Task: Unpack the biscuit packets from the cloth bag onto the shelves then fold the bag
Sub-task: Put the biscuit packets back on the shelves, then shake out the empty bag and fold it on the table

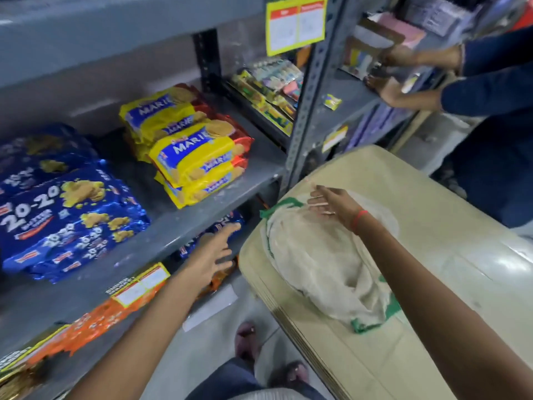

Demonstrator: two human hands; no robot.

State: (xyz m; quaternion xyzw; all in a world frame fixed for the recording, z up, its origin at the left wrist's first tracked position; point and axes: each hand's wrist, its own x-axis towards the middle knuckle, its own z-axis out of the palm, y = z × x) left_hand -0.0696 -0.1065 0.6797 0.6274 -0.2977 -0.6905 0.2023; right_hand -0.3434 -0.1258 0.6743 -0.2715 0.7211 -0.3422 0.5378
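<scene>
The white cloth bag (320, 258) with green trim lies crumpled and flat on a beige table (432, 215). My right hand (328, 202) hovers open over the bag's far end, fingers spread, holding nothing. My left hand (213, 252) reaches with open fingers toward the lower shelf, just short of a blue biscuit packet (222, 226) lying there. On the grey shelf (178, 223) above sit stacked yellow Marie packets (196, 157) and blue 20-20 packets (66, 220).
Another person in dark blue sleeves (490, 79) works at the shelves to the right. A grey upright post (308, 108) divides the racks. Orange packets (95, 321) line the lower shelf front. My sandalled feet (248, 339) stand on the floor between shelf and table.
</scene>
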